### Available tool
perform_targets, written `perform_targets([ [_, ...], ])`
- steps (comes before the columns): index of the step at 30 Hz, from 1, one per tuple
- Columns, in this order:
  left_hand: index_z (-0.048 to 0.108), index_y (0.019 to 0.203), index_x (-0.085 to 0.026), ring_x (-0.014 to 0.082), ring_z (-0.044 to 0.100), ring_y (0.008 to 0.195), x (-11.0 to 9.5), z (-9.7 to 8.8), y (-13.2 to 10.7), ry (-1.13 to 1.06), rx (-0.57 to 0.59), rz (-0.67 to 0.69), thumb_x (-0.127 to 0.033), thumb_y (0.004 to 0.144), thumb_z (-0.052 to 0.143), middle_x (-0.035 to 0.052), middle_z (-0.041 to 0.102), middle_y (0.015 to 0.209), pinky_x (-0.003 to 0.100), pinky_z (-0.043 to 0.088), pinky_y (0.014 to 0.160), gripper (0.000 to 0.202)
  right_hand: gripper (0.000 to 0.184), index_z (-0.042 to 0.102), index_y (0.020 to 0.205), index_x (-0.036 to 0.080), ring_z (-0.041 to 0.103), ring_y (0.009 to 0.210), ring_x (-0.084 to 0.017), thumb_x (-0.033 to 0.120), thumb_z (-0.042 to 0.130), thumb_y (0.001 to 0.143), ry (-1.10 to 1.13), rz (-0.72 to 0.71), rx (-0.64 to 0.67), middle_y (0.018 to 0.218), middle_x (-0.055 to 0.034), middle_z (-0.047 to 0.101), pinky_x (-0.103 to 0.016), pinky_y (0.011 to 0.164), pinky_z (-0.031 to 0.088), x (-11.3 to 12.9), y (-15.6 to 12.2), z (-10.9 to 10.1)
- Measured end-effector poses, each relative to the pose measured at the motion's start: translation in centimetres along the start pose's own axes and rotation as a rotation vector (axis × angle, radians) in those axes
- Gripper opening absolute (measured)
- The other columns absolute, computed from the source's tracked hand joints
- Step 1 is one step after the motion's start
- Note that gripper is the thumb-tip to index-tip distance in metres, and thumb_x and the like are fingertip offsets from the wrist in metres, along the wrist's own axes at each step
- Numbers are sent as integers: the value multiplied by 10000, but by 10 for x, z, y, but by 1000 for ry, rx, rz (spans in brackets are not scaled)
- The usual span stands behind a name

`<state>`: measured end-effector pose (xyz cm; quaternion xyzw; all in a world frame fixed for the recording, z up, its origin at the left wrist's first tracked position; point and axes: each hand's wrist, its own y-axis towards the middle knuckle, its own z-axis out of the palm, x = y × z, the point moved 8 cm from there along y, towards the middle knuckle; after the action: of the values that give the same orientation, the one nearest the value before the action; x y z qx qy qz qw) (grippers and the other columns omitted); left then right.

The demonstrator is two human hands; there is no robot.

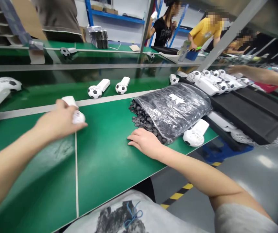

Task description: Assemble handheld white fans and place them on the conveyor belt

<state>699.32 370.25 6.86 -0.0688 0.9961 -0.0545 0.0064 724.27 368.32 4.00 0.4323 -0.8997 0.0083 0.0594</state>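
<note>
My left hand [58,120] is closed around a white handheld fan [78,117] with a round, grille-like head, above the near edge of the belt. The fan's handle sticks out past my fingers toward the back. My right hand [145,142] rests by the open mouth of a clear plastic bag [175,106] full of small black parts [141,118], some spilling onto the green table [102,155]. Its fingers are stretched out to the left, and nothing shows in them; the thumb is hidden. Just right of the bag lies another fan [194,134] with a football-patterned head.
Football-patterned fans [98,89] lie along the green belt [68,81], with several more at the left edge. At the right, black trays [248,110] hold a row of fans, and a co-worker's arm [257,74] reaches over them. Other people stand behind.
</note>
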Motion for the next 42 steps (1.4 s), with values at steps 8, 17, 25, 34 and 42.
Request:
perform_targets([
  [8,514,1177,-189,292,489,1002,-82,7,-70,27,-35,477,-374,718,613,80,614,1043,389,391,823,505,201,598,885,97,563,793,-232,13,430,813,-372,34,179,851,-120,593,-311,660,453,21,2,3],
  [17,500,1030,-170,240,568,812,-95,23,-67,-165,-128,340,-632,732,482,74,554,934,314,420,612,550,216,577,993,139,568,850,-200,82,422,854,37,82,-8,896,-96,606,-296,738,445,12,5,-12],
  [25,242,1373,-300,233,586,909,-81,25,-68,-326,-118,255,-620,714,501,52,472,1196,299,456,638,777,54,597,819,182,558,841,-139,197,548,837,660,-41,-252,862,-14,607,-281,797,434,41,8,-25],
  [34,422,1270,-294,238,540,1058,-83,25,-67,-449,-116,287,-581,702,550,16,536,1223,332,462,805,649,41,635,753,191,494,954,-173,161,621,776,523,-105,-331,961,-38,523,-354,875,396,44,26,-25],
  [42,429,1279,-274,250,523,1101,-82,25,-67,-475,-100,290,-560,771,478,30,533,1259,361,446,859,584,135,538,885,187,503,959,-163,208,623,781,658,-106,-387,952,-46,538,-318,858,433,33,30,-24],
])
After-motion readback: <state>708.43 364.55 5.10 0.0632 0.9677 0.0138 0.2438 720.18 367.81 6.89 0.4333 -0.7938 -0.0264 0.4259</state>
